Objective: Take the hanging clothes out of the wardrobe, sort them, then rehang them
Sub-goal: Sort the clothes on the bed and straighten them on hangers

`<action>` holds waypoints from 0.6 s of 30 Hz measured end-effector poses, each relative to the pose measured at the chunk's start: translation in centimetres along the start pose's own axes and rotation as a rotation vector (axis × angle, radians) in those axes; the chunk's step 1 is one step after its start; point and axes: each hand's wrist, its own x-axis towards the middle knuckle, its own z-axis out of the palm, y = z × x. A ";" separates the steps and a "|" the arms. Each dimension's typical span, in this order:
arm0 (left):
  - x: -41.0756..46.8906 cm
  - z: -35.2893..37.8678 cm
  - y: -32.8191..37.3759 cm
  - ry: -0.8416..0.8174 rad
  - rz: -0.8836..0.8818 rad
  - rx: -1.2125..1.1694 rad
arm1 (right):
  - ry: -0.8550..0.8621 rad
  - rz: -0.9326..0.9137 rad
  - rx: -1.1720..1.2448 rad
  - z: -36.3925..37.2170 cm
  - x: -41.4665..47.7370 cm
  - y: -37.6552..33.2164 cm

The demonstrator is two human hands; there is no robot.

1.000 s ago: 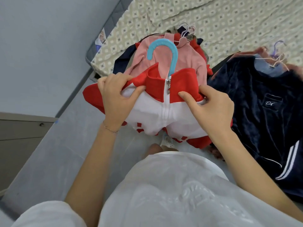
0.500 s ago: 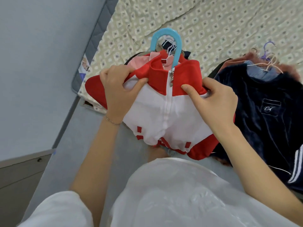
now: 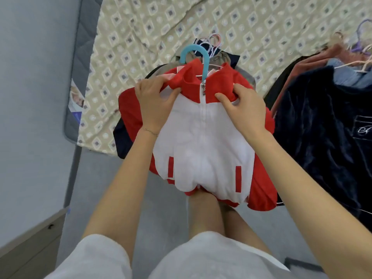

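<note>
A small red and white zip jacket [image 3: 203, 150] hangs on a light blue hanger [image 3: 198, 57], held up in front of me over the edge of the bed. My left hand [image 3: 156, 103] grips its left shoulder near the red collar. My right hand [image 3: 244, 108] grips the right shoulder. Behind the jacket a pile of clothes on hangers [image 3: 213, 44] lies on the bed, mostly hidden. To the right lies a dark navy velvet top [image 3: 326, 125] over other garments on hangers [image 3: 360, 37].
The bed carries a beige patterned sheet [image 3: 161, 27], with the grey mattress edge [image 3: 84, 47] on the left. A grey wall is at far left, a drawer unit [image 3: 30, 244] at lower left. My legs and the grey floor [image 3: 104, 188] are below.
The jacket has risen and opened out to hang flatter and longer in front of me. Both hands keep their grip on its shoulders. It now covers the pink garment behind it.
</note>
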 end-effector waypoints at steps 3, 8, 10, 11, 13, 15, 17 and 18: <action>2.5 3.2 -2.3 -0.011 -0.068 -0.006 | -0.040 0.048 -0.065 3.0 3.2 1.9; 4.6 8.0 -6.0 -0.106 -0.086 0.054 | -0.104 0.133 -0.146 7.3 6.5 5.2; 4.5 9.1 -6.9 -0.132 -0.088 0.095 | -0.126 0.148 -0.166 8.2 6.9 5.9; 4.5 9.6 -7.3 -0.140 -0.091 0.107 | -0.132 0.161 -0.169 8.6 7.1 6.2; 4.5 10.3 -7.7 -0.146 -0.102 0.118 | -0.135 0.167 -0.168 9.2 7.3 6.7; 4.7 10.6 -7.6 -0.137 -0.101 0.130 | -0.124 0.158 -0.144 9.7 7.4 7.3; 4.9 10.8 -7.5 -0.136 -0.097 0.129 | -0.118 0.146 -0.129 9.8 7.2 7.6; 5.0 10.9 -7.4 -0.137 -0.098 0.121 | -0.111 0.141 -0.130 9.8 6.9 7.7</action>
